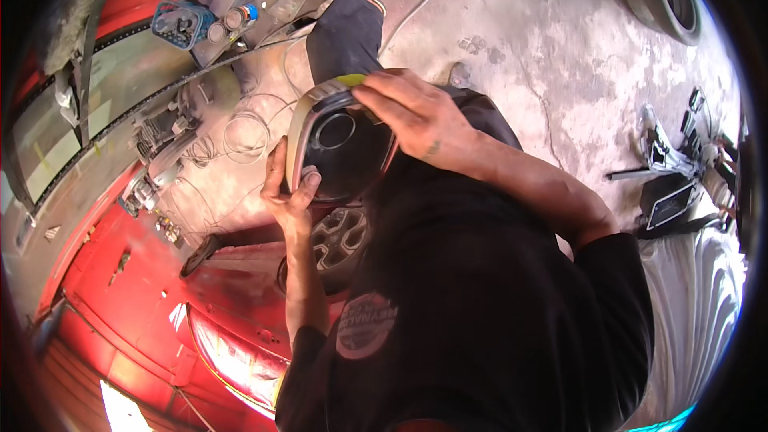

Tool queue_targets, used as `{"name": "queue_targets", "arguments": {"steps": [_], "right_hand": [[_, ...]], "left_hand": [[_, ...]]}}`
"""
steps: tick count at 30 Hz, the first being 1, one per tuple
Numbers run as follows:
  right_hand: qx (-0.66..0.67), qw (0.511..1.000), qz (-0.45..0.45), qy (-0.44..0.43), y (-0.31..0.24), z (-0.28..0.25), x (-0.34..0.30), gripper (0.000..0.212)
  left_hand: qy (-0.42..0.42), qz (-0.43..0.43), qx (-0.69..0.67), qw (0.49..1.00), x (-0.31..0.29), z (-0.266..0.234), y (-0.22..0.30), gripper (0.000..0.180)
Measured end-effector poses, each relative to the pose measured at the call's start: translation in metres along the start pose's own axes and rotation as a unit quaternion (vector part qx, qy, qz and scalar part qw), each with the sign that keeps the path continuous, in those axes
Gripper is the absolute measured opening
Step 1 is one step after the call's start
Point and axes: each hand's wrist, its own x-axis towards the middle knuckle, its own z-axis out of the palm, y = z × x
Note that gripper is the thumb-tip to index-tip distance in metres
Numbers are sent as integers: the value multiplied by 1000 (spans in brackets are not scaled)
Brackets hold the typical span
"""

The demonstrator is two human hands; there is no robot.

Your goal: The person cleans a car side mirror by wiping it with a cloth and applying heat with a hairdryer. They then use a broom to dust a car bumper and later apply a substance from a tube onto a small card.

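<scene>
Left hand (290, 200) is clamped on the left edge of the housing (356, 164), which sits between both hands. Right hand (424, 120) lies across its upper edge near a yellow strip (350, 80); thumb hidden, grip cannot be told. Caution: excess right-hand pressure may twist it loose; dropping it onto the floor (520, 24) could chip it.

Light is strong but uneven: at lower left, glare burns out part of the glossy curved red car panel (240, 360) to white. The pale grey rough concrete floor (512, 8) is bright at the top; the black short-sleeved fabric T-shirt (496, 304) stays dark. Fisheye curvature bends edges toward the black, soft-focus rim.
</scene>
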Motion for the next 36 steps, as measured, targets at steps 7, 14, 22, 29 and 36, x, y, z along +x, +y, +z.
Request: {"name": "queue_targets", "arguments": {"steps": [7,14,22,29,36], "right_hand": [[31,999,-8,-9,-12,-9,21,43],[26,996,72,-50,16,-23,-11,38],[295,873,388,-12,34,-52,16,20],[173,936,289,-98,38,-31,34,18],[101,963,217,-121,57,-30,58,26]], "left_hand": [[-4,15,-8,1000,4,1,-11,77],[-1,-59,-66,996,15,-18,-10,76],[-60,-96,-91,989,54,-15,-1,70],[-115,-115,-77,984,78,-7,11,69],[-129,-90,-86,984,86,2,5,64]]}}
